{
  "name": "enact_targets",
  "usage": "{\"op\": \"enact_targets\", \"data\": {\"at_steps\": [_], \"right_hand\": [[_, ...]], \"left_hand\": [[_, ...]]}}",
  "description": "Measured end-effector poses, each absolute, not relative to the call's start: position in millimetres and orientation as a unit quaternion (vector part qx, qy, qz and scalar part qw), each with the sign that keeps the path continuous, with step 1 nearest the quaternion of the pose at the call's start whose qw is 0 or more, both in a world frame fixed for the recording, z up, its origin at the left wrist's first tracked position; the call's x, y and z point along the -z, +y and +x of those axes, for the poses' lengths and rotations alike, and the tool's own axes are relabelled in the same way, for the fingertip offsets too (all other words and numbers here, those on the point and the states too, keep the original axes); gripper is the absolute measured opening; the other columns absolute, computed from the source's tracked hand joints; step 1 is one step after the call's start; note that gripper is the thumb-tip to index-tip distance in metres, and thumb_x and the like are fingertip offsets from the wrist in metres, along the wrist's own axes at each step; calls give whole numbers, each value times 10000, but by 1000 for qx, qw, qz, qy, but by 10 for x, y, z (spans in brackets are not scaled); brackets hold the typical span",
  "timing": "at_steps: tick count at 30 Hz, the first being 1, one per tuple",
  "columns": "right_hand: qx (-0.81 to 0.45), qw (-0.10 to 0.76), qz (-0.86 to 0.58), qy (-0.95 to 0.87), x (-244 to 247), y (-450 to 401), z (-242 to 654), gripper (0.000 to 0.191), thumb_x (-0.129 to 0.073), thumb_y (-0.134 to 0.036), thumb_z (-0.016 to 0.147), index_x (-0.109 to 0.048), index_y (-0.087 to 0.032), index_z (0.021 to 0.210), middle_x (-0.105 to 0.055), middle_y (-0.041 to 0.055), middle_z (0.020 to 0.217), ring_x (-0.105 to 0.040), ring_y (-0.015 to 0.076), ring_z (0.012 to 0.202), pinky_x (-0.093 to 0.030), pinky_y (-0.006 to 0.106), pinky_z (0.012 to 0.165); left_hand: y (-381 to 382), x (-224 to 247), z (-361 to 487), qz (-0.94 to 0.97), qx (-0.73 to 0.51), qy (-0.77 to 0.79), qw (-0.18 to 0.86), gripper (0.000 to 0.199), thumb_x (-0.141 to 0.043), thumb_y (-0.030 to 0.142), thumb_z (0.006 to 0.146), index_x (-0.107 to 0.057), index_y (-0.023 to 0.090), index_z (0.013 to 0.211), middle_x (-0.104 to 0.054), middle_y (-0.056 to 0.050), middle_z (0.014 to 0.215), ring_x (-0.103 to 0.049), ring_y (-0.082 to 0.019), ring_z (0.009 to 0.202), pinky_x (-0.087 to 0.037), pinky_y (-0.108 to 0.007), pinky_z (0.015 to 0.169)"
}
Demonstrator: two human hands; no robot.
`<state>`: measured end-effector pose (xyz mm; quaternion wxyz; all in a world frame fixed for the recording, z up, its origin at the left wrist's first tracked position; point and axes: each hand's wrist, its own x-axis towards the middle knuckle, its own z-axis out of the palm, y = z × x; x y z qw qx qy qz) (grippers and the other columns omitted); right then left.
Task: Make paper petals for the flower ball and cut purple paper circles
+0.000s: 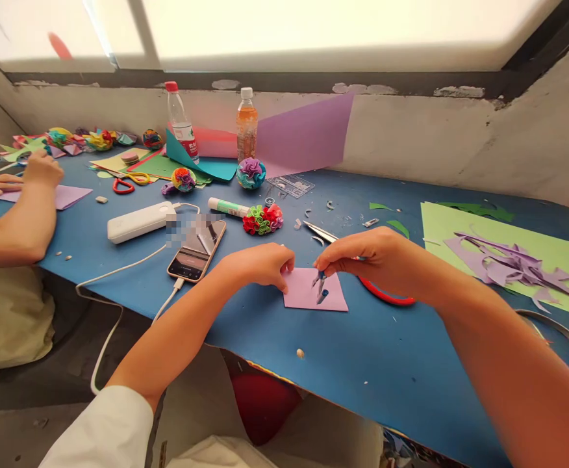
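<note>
On the blue table lies a small square of pink-purple paper (pixel 298 294). My left hand (pixel 264 264) grips its left edge, thumb and fingers curled against it. My right hand (pixel 376 257) pinches the top of a drawing compass (pixel 320 286), whose two legs stand over the paper, slightly apart. Whether its point and tip press on the sheet I cannot tell. A pair of scissors (pixel 386 296) with a red handle lies partly hidden beneath my right hand, blades toward the back.
Left of my arm are a phone (pixel 197 250) and white power bank (pixel 141 222) with a cable. Paper flower balls (pixel 252 174), a glue stick (pixel 228 207) and bottles (pixel 247 127) stand behind. Purple scraps (pixel 523 263) lie right. A co-worker's arm (pixel 38 208) rests far left.
</note>
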<state>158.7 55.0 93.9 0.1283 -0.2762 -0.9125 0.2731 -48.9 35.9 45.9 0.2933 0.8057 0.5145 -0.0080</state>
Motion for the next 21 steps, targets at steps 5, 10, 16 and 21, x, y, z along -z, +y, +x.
{"op": "enact_targets", "data": {"at_steps": [5,10,16,21], "right_hand": [[-96,141,-225,-959,-901,470,1493,327,-414,-262,937,-719,-240,823,-691,23,853,-585,104,641,-390,239,570],[93,186,-276,-938,-843,513,1383,351,-406,-251,963,-713,-221,796,-637,24,786,-488,98,577,-329,243,545],[217,188,-363,-887,-751,531,1459,417,-373,-328,988,-707,-179,787,-627,43,762,-511,141,594,-327,265,528],[302,157,-423,-840,-725,311,1603,410,-355,-284,987,-670,-139,768,-629,83,762,-541,171,597,-313,277,480]], "left_hand": [[356,-461,-507,806,29,525,272,469,-728,383,699,-574,197,1101,-636,-53,1106,-601,-227,983,-418,-247,652],[314,-539,-474,795,48,545,262,447,-723,366,714,-571,187,1095,-641,-82,1126,-620,-260,970,-437,-273,651],[277,-628,-440,793,67,550,252,437,-730,357,739,-578,168,1103,-639,-123,1154,-610,-305,1036,-472,-320,735],[281,-623,-441,796,76,547,246,440,-727,355,751,-582,174,1125,-623,-125,1194,-602,-299,1073,-489,-330,779]]}}
